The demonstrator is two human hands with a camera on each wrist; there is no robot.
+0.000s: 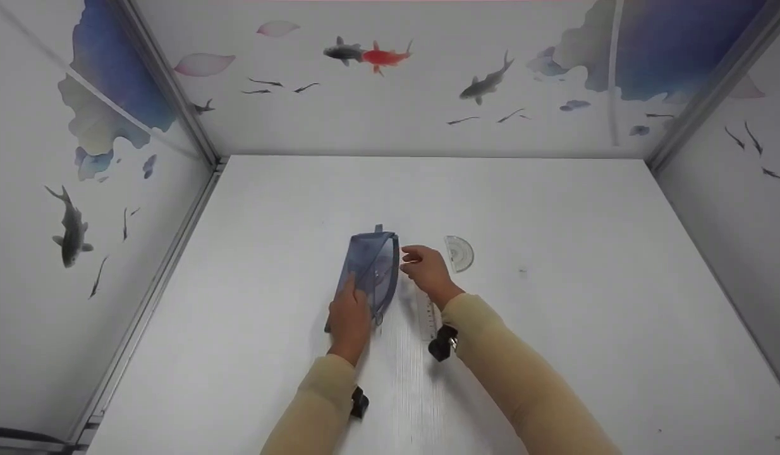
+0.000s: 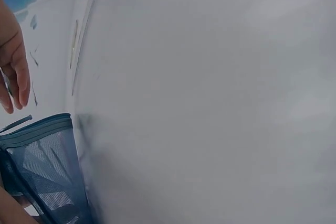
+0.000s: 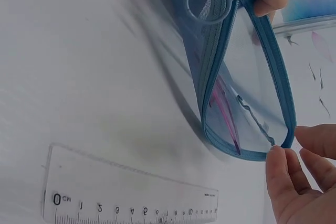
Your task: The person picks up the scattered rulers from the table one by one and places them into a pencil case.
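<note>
My left hand (image 1: pixel 350 316) grips a blue mesh pencil pouch (image 1: pixel 361 253) with the thumb on its near face. The pouch is unzipped and tilted; its ring zip pull (image 3: pixel 210 2) hangs near the left fingers. Through its mouth, the right wrist view shows a slim pink item (image 3: pixel 226 114) and a thin wavy dark strip (image 3: pixel 254 116); their kinds are unclear. Beside the far end of the mouth is my right hand (image 1: pixel 428 272), fingers loosely bent, nothing visible in them. In the left wrist view a small gap parts its fingertips from the pouch (image 2: pixel 52 166).
A clear ruler (image 1: pixel 427 316) lies on the white table (image 1: pixel 270 208), partly under the right wrist. Past the right hand lies a clear protractor (image 1: pixel 459 254). A tiny clear piece (image 1: pixel 523 272) is farther right. Printed walls enclose the table's left, back and right.
</note>
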